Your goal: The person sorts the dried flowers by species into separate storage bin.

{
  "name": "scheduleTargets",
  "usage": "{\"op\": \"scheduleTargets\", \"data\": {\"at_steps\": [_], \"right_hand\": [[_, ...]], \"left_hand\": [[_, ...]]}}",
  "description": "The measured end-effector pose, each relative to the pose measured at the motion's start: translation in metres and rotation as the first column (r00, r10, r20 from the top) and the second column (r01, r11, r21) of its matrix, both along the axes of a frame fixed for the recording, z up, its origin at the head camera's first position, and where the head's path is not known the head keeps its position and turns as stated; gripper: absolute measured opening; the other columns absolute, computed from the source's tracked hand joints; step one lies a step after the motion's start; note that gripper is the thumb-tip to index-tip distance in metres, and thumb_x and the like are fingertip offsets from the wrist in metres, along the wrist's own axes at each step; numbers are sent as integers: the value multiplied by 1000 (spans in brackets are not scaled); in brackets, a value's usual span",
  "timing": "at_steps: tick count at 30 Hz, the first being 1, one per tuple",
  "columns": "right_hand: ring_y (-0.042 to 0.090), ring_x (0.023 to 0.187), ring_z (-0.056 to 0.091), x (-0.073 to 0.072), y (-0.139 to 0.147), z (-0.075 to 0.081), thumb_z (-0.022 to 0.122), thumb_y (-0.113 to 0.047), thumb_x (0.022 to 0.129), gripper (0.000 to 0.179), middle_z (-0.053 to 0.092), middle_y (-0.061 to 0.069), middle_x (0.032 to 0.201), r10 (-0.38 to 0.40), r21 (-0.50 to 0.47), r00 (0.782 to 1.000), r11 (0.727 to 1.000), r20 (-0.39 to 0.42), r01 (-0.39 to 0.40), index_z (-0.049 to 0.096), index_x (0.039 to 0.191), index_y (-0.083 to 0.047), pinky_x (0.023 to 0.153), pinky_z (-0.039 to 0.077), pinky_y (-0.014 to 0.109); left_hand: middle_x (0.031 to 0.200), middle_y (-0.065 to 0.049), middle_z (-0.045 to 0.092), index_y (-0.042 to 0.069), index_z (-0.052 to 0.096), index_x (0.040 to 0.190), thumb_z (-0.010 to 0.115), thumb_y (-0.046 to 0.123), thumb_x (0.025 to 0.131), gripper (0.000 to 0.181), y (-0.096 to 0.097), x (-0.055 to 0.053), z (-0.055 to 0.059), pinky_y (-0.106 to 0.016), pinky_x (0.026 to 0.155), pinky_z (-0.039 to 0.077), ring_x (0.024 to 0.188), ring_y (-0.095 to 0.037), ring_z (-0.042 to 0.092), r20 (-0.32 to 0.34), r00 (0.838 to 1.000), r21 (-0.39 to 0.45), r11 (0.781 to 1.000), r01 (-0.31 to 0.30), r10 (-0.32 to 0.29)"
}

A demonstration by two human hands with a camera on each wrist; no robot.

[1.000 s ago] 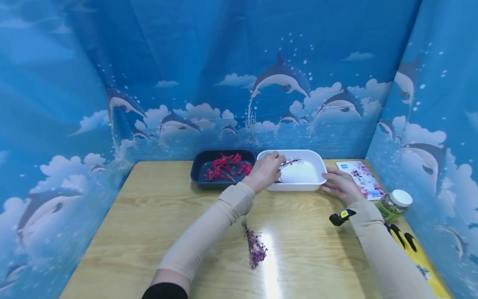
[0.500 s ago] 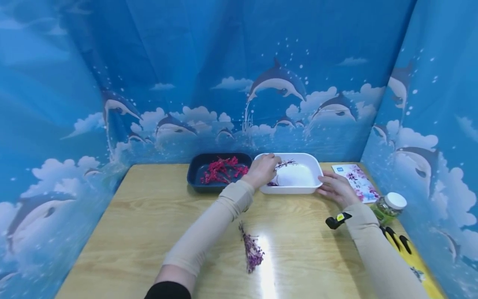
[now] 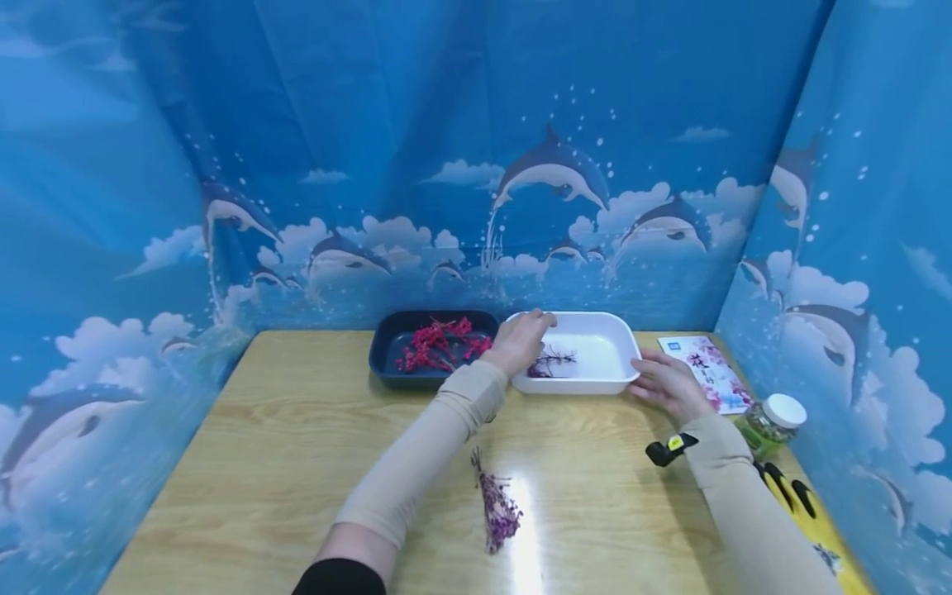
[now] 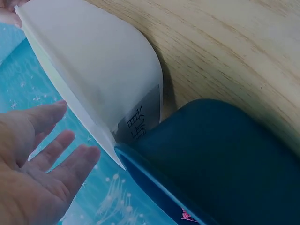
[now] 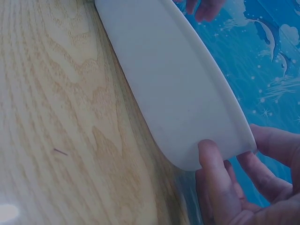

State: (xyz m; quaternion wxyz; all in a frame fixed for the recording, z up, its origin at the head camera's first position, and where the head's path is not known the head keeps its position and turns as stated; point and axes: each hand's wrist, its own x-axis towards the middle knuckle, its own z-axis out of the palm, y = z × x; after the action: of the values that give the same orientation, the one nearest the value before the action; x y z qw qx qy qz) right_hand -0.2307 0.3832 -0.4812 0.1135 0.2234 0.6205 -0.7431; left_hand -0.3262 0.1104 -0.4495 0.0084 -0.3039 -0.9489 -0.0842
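Note:
A white dish (image 3: 598,343) holds a sprig of dark-stemmed purple dried flowers (image 3: 552,362) near its left end. Over that end is my left hand (image 3: 521,340); in the left wrist view the fingers of this left hand (image 4: 47,173) are spread, with nothing between them. My right hand (image 3: 667,382) holds the dish's right front corner. The right wrist view has its thumb (image 5: 213,164) against the outer wall of the white dish (image 5: 173,84) and its other fingers at the rim. A second purple bunch (image 3: 498,508) lies on the table.
A dark blue dish (image 3: 383,351) with red dried flowers (image 3: 439,340) stands beside the white one. At the right are a printed card (image 3: 710,372), a white-lidded jar (image 3: 773,421) and yellow-black gloves (image 3: 811,521). A dolphin-print curtain (image 3: 416,165) backs the wooden table (image 3: 297,463).
The purple sprig at my left fingers has dropped lower into the white dish and is let go. My right hand stays at the corner. The head view has shifted slightly.

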Motion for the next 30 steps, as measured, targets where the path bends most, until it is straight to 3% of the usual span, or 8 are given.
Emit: {"op": "scheduleTargets", "data": {"at_steps": [10,21,30], "right_hand": [[9,92,76,2,-2,2,65,-13,105,73,73,-9,95,9,2,1000,1000,-20,-9,26,166,-6,92,66,32],[10,90,77,7,0,-2,66,-12,104,77,75,-9,92,21,-32,999,999,-41,-22,22,167,-4,89,67,31],[8,88,76,9,0,0,63,-12,105,71,74,-13,87,25,-5,998,1000,-51,-25,26,165,-2,89,67,30]], "left_hand": [[138,1,64,24,60,143,64,17,105,39,-19,8,16,-36,99,62,126,-19,63,-3,1000,72,997,-15,15],[140,-1,63,23,60,142,65,24,105,37,-43,33,23,-41,107,59,131,-20,61,15,998,250,967,49,-55],[139,2,65,23,63,139,67,26,104,35,-68,57,26,-37,108,58,129,-18,62,41,988,273,953,129,-146]]}}
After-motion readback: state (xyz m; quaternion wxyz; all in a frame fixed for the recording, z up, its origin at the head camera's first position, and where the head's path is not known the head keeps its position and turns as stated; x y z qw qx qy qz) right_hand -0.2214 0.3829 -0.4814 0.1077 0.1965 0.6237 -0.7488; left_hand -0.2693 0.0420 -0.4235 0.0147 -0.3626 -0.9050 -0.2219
